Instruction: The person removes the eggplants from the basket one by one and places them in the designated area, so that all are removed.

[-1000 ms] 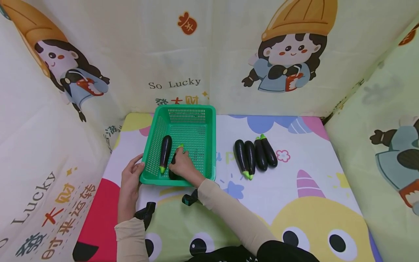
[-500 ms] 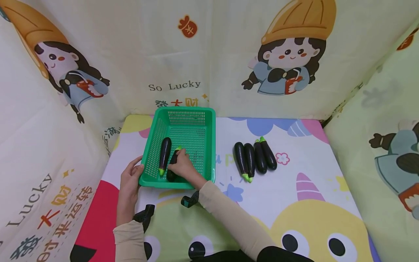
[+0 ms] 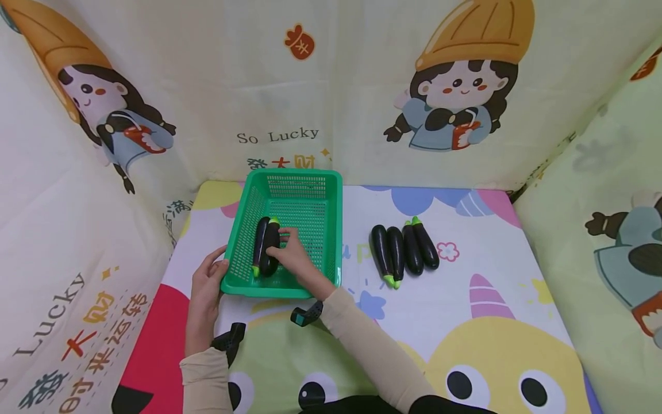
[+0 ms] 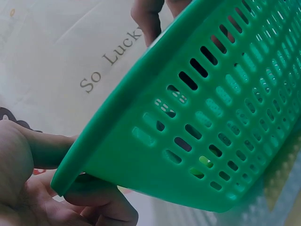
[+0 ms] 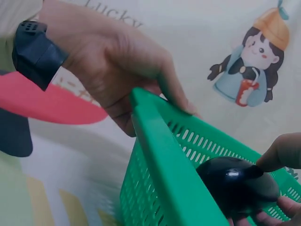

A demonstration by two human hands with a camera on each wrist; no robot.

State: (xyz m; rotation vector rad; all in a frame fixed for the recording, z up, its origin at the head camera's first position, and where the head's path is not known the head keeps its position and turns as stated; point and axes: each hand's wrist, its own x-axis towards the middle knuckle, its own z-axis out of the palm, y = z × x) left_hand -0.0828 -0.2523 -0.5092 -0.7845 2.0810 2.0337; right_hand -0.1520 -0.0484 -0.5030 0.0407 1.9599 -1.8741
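A green plastic basket (image 3: pixel 338 230) stands on the table, and my left hand (image 3: pixel 205 296) grips its near left corner. In the left wrist view, the thumb and fingers clasp the rim (image 4: pixel 113 110) from both sides. My right hand (image 3: pixel 296 257) is inside the basket, holding a dark eggplant (image 3: pixel 268 253) with its green stem end pointing away. The right wrist view shows thumb and fingers around that eggplant (image 5: pixel 225 183). Close along its left side lies another eggplant (image 3: pixel 258 237), partly covered, its stem end toward me.
Several eggplants (image 3: pixel 412 247) lie side by side on the table, right of the basket. A patterned cloth (image 3: pixel 414 310) covers the table. Printed fabric walls (image 3: pixel 357 86) rise behind and at both sides.
My right hand has shifted the second eggplant left and away from me, against the first one, and turned it nearly parallel. The left hand stays on the basket's corner.
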